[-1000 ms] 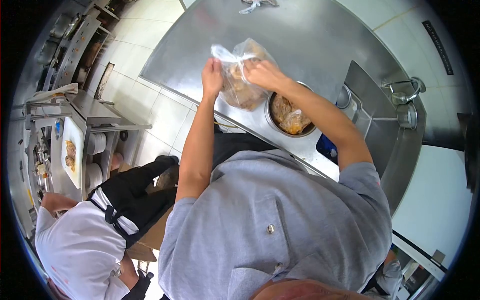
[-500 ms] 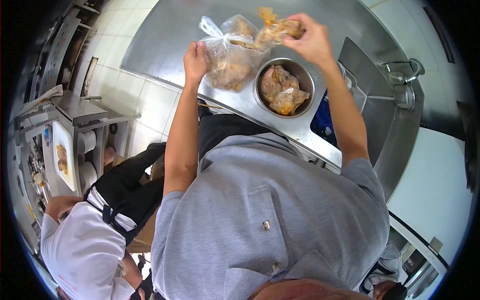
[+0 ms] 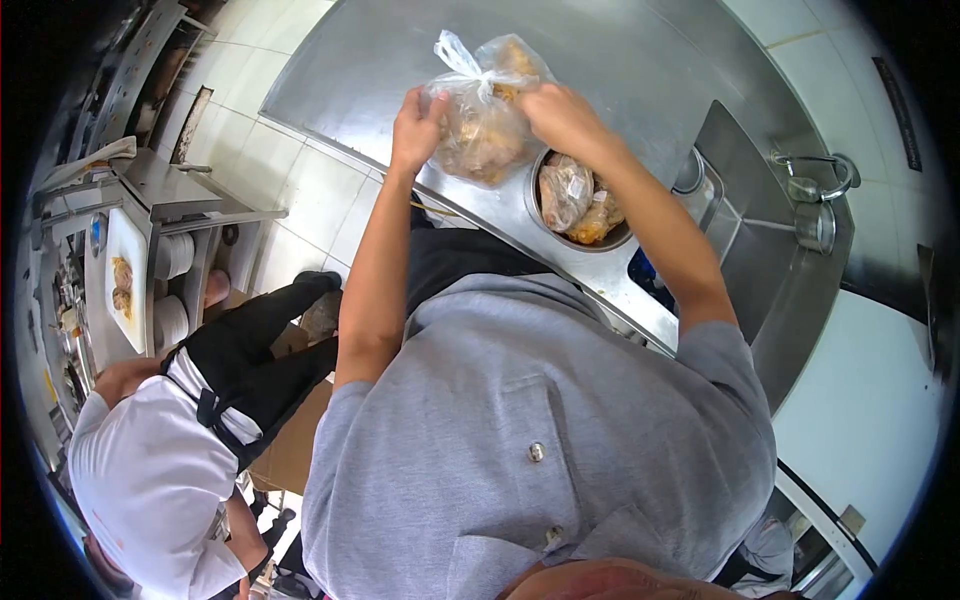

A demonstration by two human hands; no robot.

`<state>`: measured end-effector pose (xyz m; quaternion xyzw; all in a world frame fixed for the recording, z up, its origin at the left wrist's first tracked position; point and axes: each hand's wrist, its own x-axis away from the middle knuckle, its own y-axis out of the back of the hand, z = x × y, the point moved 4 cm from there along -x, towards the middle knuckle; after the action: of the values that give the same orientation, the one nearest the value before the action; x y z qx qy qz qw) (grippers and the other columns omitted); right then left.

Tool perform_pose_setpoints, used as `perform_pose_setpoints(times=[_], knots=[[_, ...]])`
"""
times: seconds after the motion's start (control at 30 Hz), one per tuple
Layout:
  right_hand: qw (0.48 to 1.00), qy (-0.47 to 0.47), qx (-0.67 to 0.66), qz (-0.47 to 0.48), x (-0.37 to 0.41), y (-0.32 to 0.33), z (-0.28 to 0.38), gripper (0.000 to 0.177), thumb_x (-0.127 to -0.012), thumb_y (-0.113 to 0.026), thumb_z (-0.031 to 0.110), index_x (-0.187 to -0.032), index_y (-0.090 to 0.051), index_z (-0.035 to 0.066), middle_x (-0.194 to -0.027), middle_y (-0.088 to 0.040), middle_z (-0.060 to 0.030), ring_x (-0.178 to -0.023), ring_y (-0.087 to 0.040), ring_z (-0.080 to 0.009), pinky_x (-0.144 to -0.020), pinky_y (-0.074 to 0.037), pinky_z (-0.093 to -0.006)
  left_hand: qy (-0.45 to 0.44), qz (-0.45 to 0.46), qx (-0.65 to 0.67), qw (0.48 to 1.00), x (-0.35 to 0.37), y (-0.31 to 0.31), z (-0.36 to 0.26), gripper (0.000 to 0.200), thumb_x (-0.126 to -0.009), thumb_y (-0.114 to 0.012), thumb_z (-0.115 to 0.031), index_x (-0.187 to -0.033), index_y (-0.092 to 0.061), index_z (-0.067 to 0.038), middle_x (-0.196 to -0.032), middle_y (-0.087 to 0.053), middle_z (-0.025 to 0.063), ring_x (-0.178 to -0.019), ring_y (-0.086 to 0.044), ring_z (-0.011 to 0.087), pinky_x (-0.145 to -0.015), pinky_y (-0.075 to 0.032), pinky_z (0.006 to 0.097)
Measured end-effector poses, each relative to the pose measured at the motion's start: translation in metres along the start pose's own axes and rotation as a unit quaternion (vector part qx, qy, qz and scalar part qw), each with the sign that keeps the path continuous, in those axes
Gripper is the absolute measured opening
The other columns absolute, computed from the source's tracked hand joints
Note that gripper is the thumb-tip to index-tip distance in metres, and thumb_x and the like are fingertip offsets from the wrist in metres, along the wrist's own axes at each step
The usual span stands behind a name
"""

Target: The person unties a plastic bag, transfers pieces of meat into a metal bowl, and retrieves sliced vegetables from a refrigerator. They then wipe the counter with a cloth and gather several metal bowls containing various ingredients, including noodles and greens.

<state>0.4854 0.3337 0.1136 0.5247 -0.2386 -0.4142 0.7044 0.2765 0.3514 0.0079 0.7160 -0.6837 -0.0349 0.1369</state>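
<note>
A clear plastic bag (image 3: 480, 150) with a knotted white top stands on the steel counter, holding brownish-yellow pieces of meat. My left hand (image 3: 418, 128) grips its left side, thumb uppermost. At the right side of the bag, my right hand (image 3: 560, 120) is closed on the plastic; its fingertips are partly hidden. Just below my right forearm sits a round steel bowl (image 3: 541, 222), partly covered by the arm. In it lie plastic-wrapped meat pieces (image 3: 567, 195), some pinkish, some orange-yellow.
The steel counter (image 3: 400, 60) runs into a sink (image 3: 765, 240) with a tap (image 3: 820, 170) at the right. To the left, a co-worker in a white shirt (image 3: 150, 470) is beside a workbench with a white cutting board (image 3: 128, 305) bearing meat. Stacked plates (image 3: 174, 257) sit underneath.
My right hand has moved left and down from above the counter to the bag. The wrapped meat piece it held no longer shows there. The bowl's contents look differently arranged.
</note>
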Motion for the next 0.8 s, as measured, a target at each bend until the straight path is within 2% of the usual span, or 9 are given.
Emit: perform_pose_setpoints(times=[0.03,0.13,0.17,0.23,0.37,0.43,0.47,0.67,0.8], knots=[[0.985,-0.022,0.168,0.021,-0.005,-0.007,-0.001,0.019,-0.071,-0.061,0.002,-0.087,-0.069,-0.003,-0.083,-0.067,-0.0191,-0.081,-0.068,-0.0283,-0.068,-0.056,-0.0382,0.017,0.012,-0.022,1.000,0.002,0.000,-0.004,0.054,-0.088,-0.062,-0.036,-0.123,-0.053,0.004,-0.108,-0.063,0.0219,-0.101,-0.061,0.0275,-0.089,-0.047,0.0350],[0.965,-0.050,0.252,-0.053,-0.011,-0.015,0.001,0.022,-0.079,-0.057,0.005,-0.096,-0.061,-0.007,-0.090,-0.064,-0.0231,-0.086,-0.066,-0.0380,-0.067,-0.057,-0.0384,-0.052,-0.007,-0.030,0.998,0.003,0.001,-0.007,0.053,-0.087,-0.063,-0.035,-0.122,-0.054,0.004,-0.106,-0.064,0.0211,-0.097,-0.062,0.0277,-0.085,-0.049,0.0355],[0.965,-0.043,0.252,-0.052,-0.013,-0.022,0.002,0.022,-0.079,-0.057,0.005,-0.096,-0.061,-0.007,-0.090,-0.064,-0.0231,-0.086,-0.066,-0.0380,-0.067,-0.057,-0.0384,-0.049,-0.004,-0.022,0.999,0.006,0.001,-0.005,0.051,-0.088,-0.063,-0.034,-0.121,-0.055,0.004,-0.103,-0.064,0.0204,-0.094,-0.063,0.0279,-0.082,-0.050,0.0363],[0.947,-0.130,0.287,-0.063,-0.013,-0.033,-0.008,0.028,-0.078,-0.056,0.004,-0.103,-0.056,-0.009,-0.090,-0.063,-0.0254,-0.086,-0.065,-0.0414,-0.062,-0.058,-0.0387,-0.052,-0.005,-0.026,0.998,0.006,0.001,-0.002,0.051,-0.088,-0.063,-0.033,-0.121,-0.055,0.004,-0.103,-0.064,0.0204,-0.094,-0.063,0.0278,-0.081,-0.050,0.0366],[0.937,-0.111,0.303,-0.131,-0.017,-0.040,-0.027,0.030,-0.079,-0.056,0.005,-0.107,-0.056,-0.005,-0.090,-0.062,-0.0251,-0.088,-0.064,-0.0413,-0.061,-0.058,-0.0415,-0.062,0.004,-0.029,0.998,0.005,-0.002,-0.001,0.049,-0.088,-0.063,-0.032,-0.120,-0.055,0.005,-0.103,-0.063,0.0203,-0.093,-0.063,0.0279,-0.081,-0.050,0.0371],[0.951,-0.158,0.262,-0.047,-0.022,-0.039,-0.039,0.046,-0.078,-0.060,0.009,-0.123,-0.053,0.001,-0.091,-0.066,-0.0232,-0.092,-0.064,-0.0386,-0.068,-0.057,-0.0405,-0.055,0.005,-0.021,0.998,0.006,-0.005,0.001,0.049,-0.088,-0.063,-0.031,-0.120,-0.056,0.005,-0.104,-0.063,0.0205,-0.093,-0.063,0.0280,-0.081,-0.050,0.0369],[0.950,-0.156,0.264,-0.049,-0.027,-0.036,-0.044,0.046,-0.078,-0.060,0.009,-0.123,-0.053,0.001,-0.091,-0.066,-0.0232,-0.092,-0.064,-0.0386,-0.068,-0.057,-0.0405,-0.048,0.006,-0.014,0.999,0.006,-0.006,0.001,0.048,-0.088,-0.062,-0.031,-0.119,-0.056,0.005,-0.105,-0.062,0.0207,-0.092,-0.063,0.0281,-0.081,-0.050,0.0368],[0.967,-0.118,0.216,-0.065,-0.039,-0.038,-0.064,0.034,-0.074,-0.063,0.007,-0.107,-0.059,0.001,-0.093,-0.067,-0.0205,-0.089,-0.066,-0.0357,-0.072,-0.055,-0.0453,-0.065,-0.014,-0.044,0.997,0.008,0.002,-0.001,0.047,-0.088,-0.062,-0.031,-0.118,-0.056,0.004,-0.106,-0.062,0.0213,-0.092,-0.063,0.0283,-0.082,-0.050,0.0360],[0.983,-0.075,0.167,-0.035,-0.032,-0.018,-0.046,0.030,-0.072,-0.064,0.009,-0.101,-0.061,0.004,-0.082,-0.067,-0.0211,-0.084,-0.066,-0.0369,-0.072,-0.054,-0.0460,-0.077,-0.015,-0.066,0.995,0.009,0.006,-0.003,0.047,-0.088,-0.062,-0.031,-0.118,-0.056,0.004,-0.105,-0.063,0.0210,-0.092,-0.063,0.0285,-0.082,-0.050,0.0362]])
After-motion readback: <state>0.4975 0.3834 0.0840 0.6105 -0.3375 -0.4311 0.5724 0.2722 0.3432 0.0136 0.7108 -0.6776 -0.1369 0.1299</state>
